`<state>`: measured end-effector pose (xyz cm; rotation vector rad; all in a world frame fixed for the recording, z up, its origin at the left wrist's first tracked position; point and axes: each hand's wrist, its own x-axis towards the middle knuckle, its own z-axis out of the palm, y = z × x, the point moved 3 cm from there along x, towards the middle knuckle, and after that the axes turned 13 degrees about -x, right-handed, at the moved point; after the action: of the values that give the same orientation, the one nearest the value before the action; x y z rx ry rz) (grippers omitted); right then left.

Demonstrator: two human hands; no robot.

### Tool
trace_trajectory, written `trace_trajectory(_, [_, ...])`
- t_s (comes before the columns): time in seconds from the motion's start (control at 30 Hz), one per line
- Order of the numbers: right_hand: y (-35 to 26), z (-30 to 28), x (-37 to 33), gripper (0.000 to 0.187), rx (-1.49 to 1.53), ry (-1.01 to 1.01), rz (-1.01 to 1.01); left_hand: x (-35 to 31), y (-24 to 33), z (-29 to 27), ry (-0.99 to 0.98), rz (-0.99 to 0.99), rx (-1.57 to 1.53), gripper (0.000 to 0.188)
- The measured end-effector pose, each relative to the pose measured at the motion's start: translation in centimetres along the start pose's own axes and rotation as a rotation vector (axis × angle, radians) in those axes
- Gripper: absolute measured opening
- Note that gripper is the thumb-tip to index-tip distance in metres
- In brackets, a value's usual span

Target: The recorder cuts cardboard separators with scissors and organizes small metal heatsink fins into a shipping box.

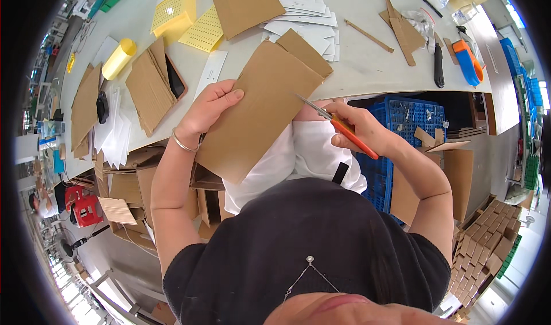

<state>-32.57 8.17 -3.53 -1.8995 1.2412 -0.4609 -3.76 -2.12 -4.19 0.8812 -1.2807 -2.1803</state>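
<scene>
My left hand (215,108) is closed on the left edge of a brown cardboard sheet (261,107), thumb on its face. The sheet tilts above my lap, in front of the table edge. Behind its upper right corner shows another cardboard piece (305,54); whether my hand holds that too, I cannot tell. In my right hand (363,129) is a pair of orange-handled scissors (357,139), gripped by the handles. Their narrow metal tip points up and left, close to the sheet's right edge. Whether the tip touches the cardboard is unclear.
On the white table (356,75) lie cardboard stacks (150,90), a square cardboard piece (248,6), white paper sheets (307,21), yellow perforated sheets (175,12), a black-handled tool (438,67) and an orange-and-blue tape dispenser (468,64). Below stand a blue crate (376,178) and cardboard boxes (126,190).
</scene>
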Motion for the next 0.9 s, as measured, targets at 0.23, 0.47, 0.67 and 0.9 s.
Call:
trace_trajectory(0.23, [0.0,-0.1,-0.1,0.077,0.037,-0.024,0.013,-0.1,-0.4,-0.4,0.012,0.024,-0.042,0.030])
trace_trajectory(0.47, [-0.2,-0.2,-0.2,0.074,0.026,-0.008,0.010,0.2,0.0,0.2,0.040,0.028,0.001,0.029])
trace_trajectory(0.67, [0.2,-0.1,-0.6,0.050,-0.027,-0.108,0.161,0.4,-0.3,0.1,0.001,0.015,0.008,0.029])
trace_trajectory(0.9, [0.7,1.0,-0.6,0.045,0.092,-0.034,0.047,0.3,-0.8,1.4,-0.063,-0.022,0.091,0.029])
